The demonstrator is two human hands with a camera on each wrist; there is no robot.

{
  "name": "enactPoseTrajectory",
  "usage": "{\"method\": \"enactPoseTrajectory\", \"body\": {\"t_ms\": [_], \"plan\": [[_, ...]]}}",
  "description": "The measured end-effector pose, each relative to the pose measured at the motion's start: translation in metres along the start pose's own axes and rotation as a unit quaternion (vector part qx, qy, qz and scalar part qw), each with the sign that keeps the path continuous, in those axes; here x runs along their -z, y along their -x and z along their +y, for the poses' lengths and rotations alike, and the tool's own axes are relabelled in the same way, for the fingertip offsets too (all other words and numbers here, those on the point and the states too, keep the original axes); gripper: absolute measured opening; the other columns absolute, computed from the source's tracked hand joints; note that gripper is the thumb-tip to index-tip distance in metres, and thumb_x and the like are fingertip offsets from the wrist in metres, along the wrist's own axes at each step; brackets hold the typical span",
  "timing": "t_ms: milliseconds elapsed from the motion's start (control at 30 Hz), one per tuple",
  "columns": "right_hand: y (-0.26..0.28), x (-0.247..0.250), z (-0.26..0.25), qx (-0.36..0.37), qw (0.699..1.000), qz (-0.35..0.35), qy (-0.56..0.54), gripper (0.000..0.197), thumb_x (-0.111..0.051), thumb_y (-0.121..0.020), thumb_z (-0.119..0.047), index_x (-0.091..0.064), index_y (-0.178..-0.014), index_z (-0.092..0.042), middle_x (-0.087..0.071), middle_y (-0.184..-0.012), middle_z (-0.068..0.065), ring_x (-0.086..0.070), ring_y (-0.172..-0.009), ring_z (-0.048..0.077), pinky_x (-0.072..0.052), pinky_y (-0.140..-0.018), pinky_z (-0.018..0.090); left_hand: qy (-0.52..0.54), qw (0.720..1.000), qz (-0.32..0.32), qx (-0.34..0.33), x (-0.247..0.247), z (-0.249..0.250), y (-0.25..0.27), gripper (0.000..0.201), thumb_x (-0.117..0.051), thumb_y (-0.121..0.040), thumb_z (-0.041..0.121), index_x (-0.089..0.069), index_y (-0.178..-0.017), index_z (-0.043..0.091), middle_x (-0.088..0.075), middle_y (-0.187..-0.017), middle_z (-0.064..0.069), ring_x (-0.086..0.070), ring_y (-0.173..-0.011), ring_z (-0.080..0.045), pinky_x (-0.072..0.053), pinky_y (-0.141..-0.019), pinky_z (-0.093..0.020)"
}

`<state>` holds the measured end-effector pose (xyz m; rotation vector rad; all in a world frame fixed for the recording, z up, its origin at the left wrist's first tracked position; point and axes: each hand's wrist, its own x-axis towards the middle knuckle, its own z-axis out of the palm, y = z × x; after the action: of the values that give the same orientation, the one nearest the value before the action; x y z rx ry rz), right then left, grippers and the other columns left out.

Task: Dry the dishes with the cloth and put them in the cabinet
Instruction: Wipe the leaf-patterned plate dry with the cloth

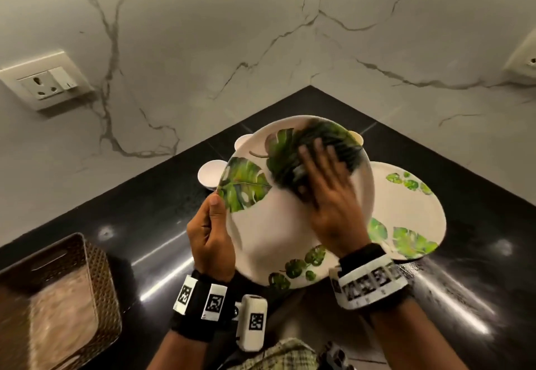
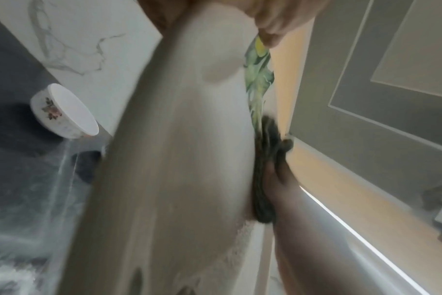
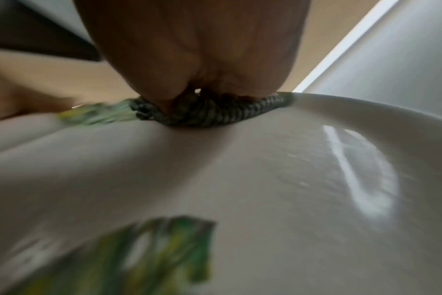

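Note:
A white plate with green leaf prints point(image 1: 272, 233) is held tilted above the black counter. My left hand point(image 1: 216, 213) grips its left rim, thumb on top and fingers underneath. My right hand point(image 1: 324, 187) lies flat on the plate's upper right, its spread fingers pressing a dark striped cloth point(image 1: 343, 149) against the surface. In the left wrist view the plate's pale underside point(image 2: 177, 159) fills the middle, with the cloth point(image 2: 265, 179) at its far edge. In the right wrist view the palm point(image 3: 197, 49) bears down on the bunched cloth point(image 3: 207, 113) over the plate point(image 3: 240, 179).
A second leaf-print plate point(image 1: 406, 213) lies on the counter point(image 1: 145, 224) to the right. Three small white bowls point(image 1: 210, 173) point(image 1: 243, 140) point(image 1: 356, 136) stand behind the held plate. A woven brown basket point(image 1: 58, 297) sits at the left. Marble walls meet in the corner; a socket point(image 1: 48, 81) is on the left one.

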<state>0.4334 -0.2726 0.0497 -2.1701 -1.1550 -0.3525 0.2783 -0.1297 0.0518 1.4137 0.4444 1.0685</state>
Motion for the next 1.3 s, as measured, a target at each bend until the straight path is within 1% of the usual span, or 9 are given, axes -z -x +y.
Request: {"method": "enactPoseTrajectory", "body": {"t_ms": [133,400,600,733,800,900,1000,1133,1300], "plan": [[0.001,0.001,0.009,-0.076,0.995,0.058,-0.021,0.059,-0.041,-0.107,-0.025,-0.02,-0.161,-0.015,-0.005,-0.17,0.006,0.002,-0.158,0.025,-0.007,-0.126,0.055,0.009,1.0,0.02,0.013,-0.018,0.003,0.001,0.038,-0.039,-0.109,0.024,-0.068,-0.099,0.002,-0.074,-0.087,0.001,-0.068,-0.077,-0.017,-0.055,-0.066,-0.027],[0.041,-0.013,-0.032,0.148,0.985,-0.065,0.063,0.056,-0.047,-0.106,-0.039,-0.029,-0.158,-0.031,-0.019,-0.168,-0.005,-0.016,-0.156,0.017,-0.025,-0.123,0.043,0.079,0.995,0.046,0.048,-0.04,0.002,-0.013,0.051,-0.051,-0.101,0.042,-0.067,-0.115,-0.004,-0.072,-0.106,-0.022,-0.068,-0.098,-0.032,-0.057,-0.086,-0.04],[0.032,0.034,0.046,-0.112,0.99,0.051,0.062,0.06,-0.042,-0.107,-0.029,-0.019,-0.162,-0.021,-0.002,-0.171,0.005,0.001,-0.158,0.027,-0.01,-0.127,0.054,0.058,0.997,0.047,0.026,-0.034,0.007,-0.013,0.038,-0.044,-0.103,0.031,-0.069,-0.106,0.001,-0.074,-0.085,-0.003,-0.07,-0.077,-0.017,-0.057,-0.065,-0.026],[0.04,0.02,0.021,-0.066,0.997,0.045,0.022,0.067,-0.053,-0.1,-0.01,-0.024,-0.16,-0.013,-0.006,-0.17,0.011,0.002,-0.158,0.027,-0.002,-0.128,0.049,0.057,0.996,0.062,0.027,-0.05,0.008,-0.015,0.033,-0.044,-0.107,0.027,-0.071,-0.095,0.012,-0.072,-0.076,0.006,-0.065,-0.069,-0.01,-0.053,-0.061,-0.022],[0.053,0.0,-0.008,0.014,1.0,-0.022,-0.011,0.068,-0.053,-0.099,-0.024,-0.025,-0.16,-0.016,-0.008,-0.17,0.01,-0.001,-0.158,0.028,-0.001,-0.128,0.046,0.049,0.996,0.066,0.022,-0.057,0.007,-0.02,0.034,-0.047,-0.106,0.03,-0.074,-0.092,0.015,-0.071,-0.076,0.013,-0.064,-0.072,-0.005,-0.051,-0.07,-0.02],[0.066,-0.013,-0.03,0.083,0.991,-0.086,-0.068,0.051,-0.039,-0.108,-0.032,-0.032,-0.158,-0.023,-0.017,-0.169,0.001,-0.011,-0.157,0.021,-0.011,-0.128,0.042,0.022,0.999,0.034,-0.007,-0.062,0.008,-0.023,0.035,-0.047,-0.108,0.026,-0.075,-0.097,0.008,-0.074,-0.088,0.013,-0.067,-0.089,-0.01,-0.053,-0.088,-0.031],[0.069,0.004,-0.005,0.108,0.99,-0.076,-0.041,0.048,-0.043,-0.105,-0.017,-0.043,-0.152,-0.026,-0.031,-0.164,-0.002,-0.023,-0.154,0.016,-0.021,-0.126,0.04,0.026,0.998,0.064,0.008,-0.057,0.012,-0.027,0.032,-0.048,-0.106,0.03,-0.07,-0.088,0.016,-0.068,-0.073,0.015,-0.062,-0.071,-0.004,-0.052,-0.07,-0.021],[0.069,0.036,0.047,-0.046,0.998,0.047,-0.01,0.063,-0.06,-0.091,0.003,-0.052,-0.146,-0.024,-0.04,-0.159,0.001,-0.031,-0.151,0.019,-0.028,-0.124,0.046,0.037,0.995,0.09,0.024,-0.043,0.017,-0.032,0.035,-0.05,-0.105,0.041,-0.071,-0.086,0.021,-0.065,-0.082,-0.016,-0.058,-0.076,-0.035,-0.049,-0.069,-0.044],[0.063,0.041,0.045,-0.072,0.99,0.121,0.03,0.05,-0.072,-0.083,0.004,-0.069,-0.13,-0.014,-0.062,-0.139,0.007,-0.051,-0.137,0.023,-0.046,-0.111,0.049,0.034,0.993,0.11,0.022,-0.046,0.02,-0.033,0.035,-0.049,-0.107,0.037,-0.074,-0.093,0.016,-0.07,-0.088,-0.016,-0.062,-0.08,-0.035,-0.052,-0.075,-0.043]]}}
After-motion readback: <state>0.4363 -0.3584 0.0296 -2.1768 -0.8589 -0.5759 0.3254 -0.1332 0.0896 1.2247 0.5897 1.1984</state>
